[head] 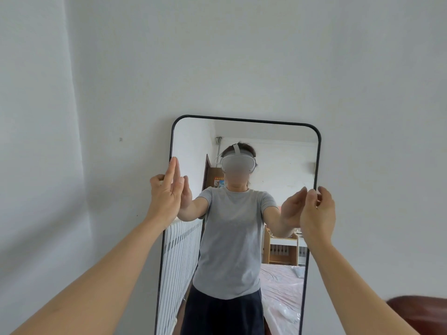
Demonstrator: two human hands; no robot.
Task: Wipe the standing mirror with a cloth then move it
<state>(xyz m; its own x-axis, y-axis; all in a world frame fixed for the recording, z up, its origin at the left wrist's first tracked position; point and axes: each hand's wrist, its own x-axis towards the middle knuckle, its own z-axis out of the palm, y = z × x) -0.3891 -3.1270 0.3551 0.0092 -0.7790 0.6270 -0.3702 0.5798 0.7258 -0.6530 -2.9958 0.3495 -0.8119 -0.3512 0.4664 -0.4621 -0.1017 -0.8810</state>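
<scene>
A tall standing mirror [244,120] with a thin black frame and rounded corners leans against the white wall. My left hand [167,194] is at its left edge, fingers stretched flat over the front and thumb curled behind the frame. On the opposite edge, at about the same height, my right hand [317,211] has its fingers bent around the frame. The glass reflects a person in a grey T-shirt with both arms reaching forward. No cloth is in view.
A dark red-brown piece of furniture [419,314] pokes in at the bottom right, close to the mirror's right side. The wall turns a corner [72,93] at the left. The reflection shows a white radiator, a bed and a wooden shelf behind me.
</scene>
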